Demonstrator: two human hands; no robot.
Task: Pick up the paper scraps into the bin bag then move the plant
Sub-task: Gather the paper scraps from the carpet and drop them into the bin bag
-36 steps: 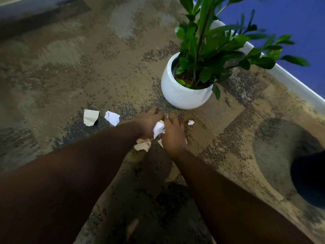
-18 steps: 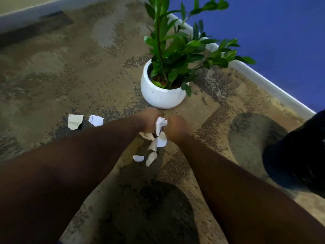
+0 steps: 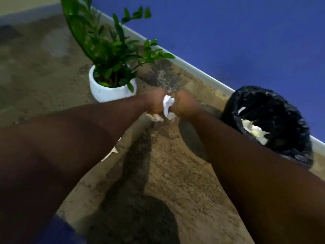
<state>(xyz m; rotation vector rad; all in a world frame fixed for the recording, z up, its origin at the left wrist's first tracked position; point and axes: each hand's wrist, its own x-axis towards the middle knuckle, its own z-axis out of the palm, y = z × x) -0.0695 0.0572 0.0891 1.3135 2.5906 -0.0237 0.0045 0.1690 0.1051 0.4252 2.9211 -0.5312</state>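
Note:
My left hand and my right hand are pressed together above the carpet, both shut on a bunch of white paper scraps that stick out between and below them. The black bin bag stands open to the right by the wall, with crumpled paper inside. The green plant in its white pot stands just left of my hands. Two more scraps lie on the carpet, partly hidden by my left forearm.
A white skirting board runs diagonally under a blue wall behind the plant and bag. Patterned brown carpet covers the floor. A blue cloth edge shows at the bottom left.
My hands have lifted off the floor with the gathered scraps. The view has swung right, bringing the bin bag into sight; a few scraps dropped and stayed on the carpet.

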